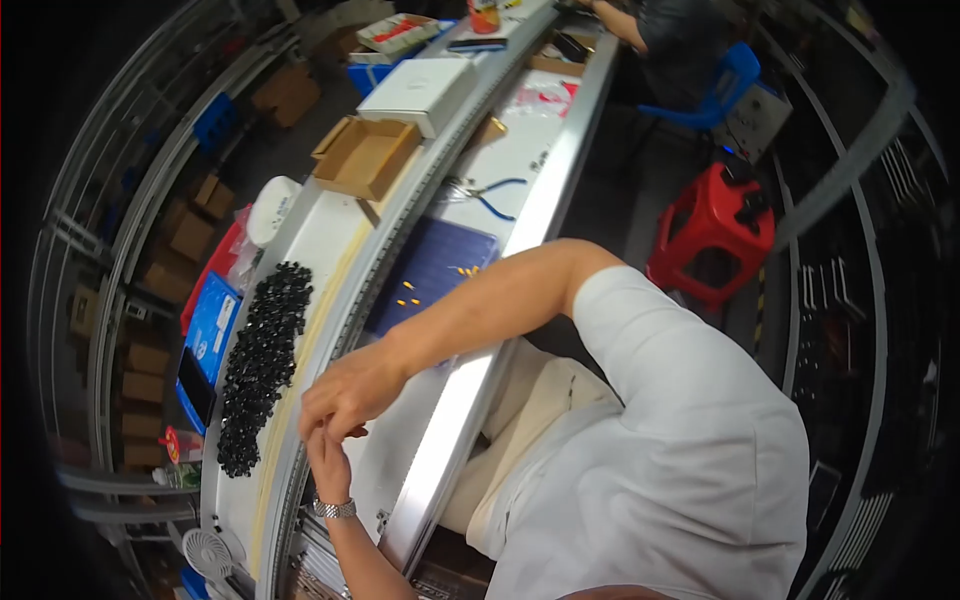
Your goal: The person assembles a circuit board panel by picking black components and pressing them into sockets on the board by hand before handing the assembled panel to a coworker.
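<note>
1. Your right hand [355, 390] meets your left hand [328, 465], the one wearing the watch [335, 509], above the bench [395, 450].
2. Your fingers [318, 415] are bent, tips together; I cannot tell whether they grasp something small or nothing. Turning the right hand slightly should open your view of the tips.
3. Yellow pieces [402, 302] lie on the blue mat [440, 255] by your right forearm; holding that arm high should avoid brushing them.
4. The heap of black pieces [262, 370] lies just beyond your hands; mind its near edge.
5. Farther along, the pliers [503, 184] rest past the mat, handles spread.
</note>
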Tool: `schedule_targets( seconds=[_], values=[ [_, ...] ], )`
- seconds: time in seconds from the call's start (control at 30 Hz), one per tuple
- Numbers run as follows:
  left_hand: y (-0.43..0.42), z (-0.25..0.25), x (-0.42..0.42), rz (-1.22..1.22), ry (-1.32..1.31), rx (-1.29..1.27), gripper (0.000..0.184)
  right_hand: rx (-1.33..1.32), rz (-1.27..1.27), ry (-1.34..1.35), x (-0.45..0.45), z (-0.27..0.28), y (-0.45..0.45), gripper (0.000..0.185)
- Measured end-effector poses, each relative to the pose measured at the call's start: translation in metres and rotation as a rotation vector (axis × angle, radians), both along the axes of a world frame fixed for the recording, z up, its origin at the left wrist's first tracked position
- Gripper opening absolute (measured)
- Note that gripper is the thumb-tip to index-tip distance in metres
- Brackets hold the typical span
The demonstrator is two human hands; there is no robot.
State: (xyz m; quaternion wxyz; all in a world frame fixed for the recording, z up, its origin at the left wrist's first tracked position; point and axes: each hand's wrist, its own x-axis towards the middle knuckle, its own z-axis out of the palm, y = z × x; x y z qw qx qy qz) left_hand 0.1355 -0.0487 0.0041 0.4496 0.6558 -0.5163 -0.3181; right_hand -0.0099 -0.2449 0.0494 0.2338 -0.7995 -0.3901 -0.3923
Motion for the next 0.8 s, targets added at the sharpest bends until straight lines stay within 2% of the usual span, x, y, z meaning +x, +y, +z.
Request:
schedule_targets(
  seconds=[0.1,0.17,0.37,0.5,0.67,0.73,0.77,0.8],
  values=[
    [-0.002,0.011,-0.012,0.0,0.006,0.019,0.042,0.033,-0.008,-0.027,0.006,-0.006,0.001,0.014],
    [-0.005,0.019,-0.016,0.026,0.003,0.013,0.051,0.099,-0.02,0.067,0.006,-0.012,0.005,0.017],
    [0.0,0.008,-0.005,0.021,-0.025,-0.025,0.05,0.062,-0.002,0.135,0.0,-0.001,0.003,0.014],
    [0.007,-0.006,0.01,-0.021,-0.105,0.043,0.038,-0.021,0.015,-0.077,0.004,-0.003,0.001,0.009],
    [0.009,-0.005,0.012,0.02,-0.177,0.126,0.037,-0.087,-0.036,-0.014,0.002,-0.003,-0.002,0.008],
    [0.014,-0.025,0.024,0.056,-0.187,0.086,0.034,-0.07,-0.046,-0.017,0.0,-0.004,-0.002,0.009],
    [0.013,-0.016,0.01,0.076,-0.178,0.09,0.034,-0.05,-0.062,-0.025,0.0,-0.004,-0.004,0.01],
    [0.003,0.006,-0.015,0.12,-0.258,-0.068,0.033,-0.03,-0.067,-0.033,0.001,-0.002,-0.004,0.011]
  ],
)
